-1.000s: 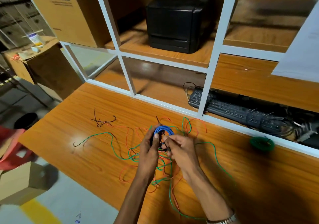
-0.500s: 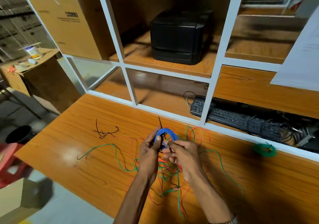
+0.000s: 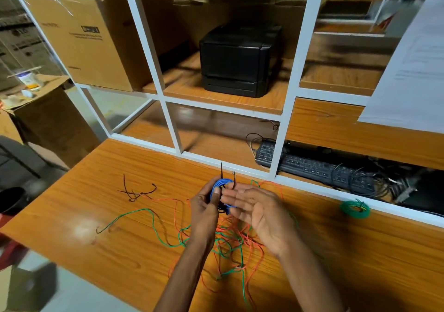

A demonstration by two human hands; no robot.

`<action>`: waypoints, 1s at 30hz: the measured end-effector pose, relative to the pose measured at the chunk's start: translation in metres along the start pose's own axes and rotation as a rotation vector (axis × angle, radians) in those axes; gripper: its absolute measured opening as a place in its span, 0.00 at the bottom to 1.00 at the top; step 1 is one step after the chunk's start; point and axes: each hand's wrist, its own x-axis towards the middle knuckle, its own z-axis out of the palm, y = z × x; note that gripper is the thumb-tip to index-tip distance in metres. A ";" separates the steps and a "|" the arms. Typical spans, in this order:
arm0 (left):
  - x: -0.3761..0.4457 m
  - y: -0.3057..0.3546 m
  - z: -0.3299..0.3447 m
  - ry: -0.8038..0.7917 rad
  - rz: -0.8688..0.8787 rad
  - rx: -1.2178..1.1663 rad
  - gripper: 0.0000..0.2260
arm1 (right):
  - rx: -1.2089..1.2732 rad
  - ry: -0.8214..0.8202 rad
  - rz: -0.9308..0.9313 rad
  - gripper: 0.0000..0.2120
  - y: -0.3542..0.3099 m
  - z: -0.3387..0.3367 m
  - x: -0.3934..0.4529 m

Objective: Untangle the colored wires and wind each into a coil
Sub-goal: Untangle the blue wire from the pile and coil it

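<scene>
Gripped blue coil (image 3: pixel 222 184) in left hand (image 3: pixel 206 206); right hand (image 3: pixel 259 210) open, fingers straight, against it. Over orange-green tangle (image 3: pixel 230 242) mid-worktop (image 3: pixel 120 251). Green coil (image 3: pixel 355 209) near far right edge, below white shelving (image 3: pixel 293 76).

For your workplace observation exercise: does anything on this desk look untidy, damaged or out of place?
Yes. Green wire and orange wire sprawl in a tangle across the desk, unlike the neat green coil. Loose dark ties lie apart at the left. No damage shows.
</scene>
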 end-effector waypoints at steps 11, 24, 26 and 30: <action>-0.016 0.012 -0.001 -0.121 0.214 0.184 0.13 | -0.599 0.392 -0.502 0.05 -0.004 -0.019 0.014; -0.026 0.013 0.002 -0.201 0.315 0.279 0.14 | -0.431 0.332 -0.376 0.10 -0.008 -0.018 0.010; -0.027 0.015 0.003 -0.209 0.320 0.274 0.14 | -0.388 0.319 -0.360 0.09 -0.009 -0.018 0.010; -0.026 0.016 0.003 -0.237 0.336 0.294 0.14 | -0.423 0.323 -0.285 0.08 -0.007 -0.019 0.010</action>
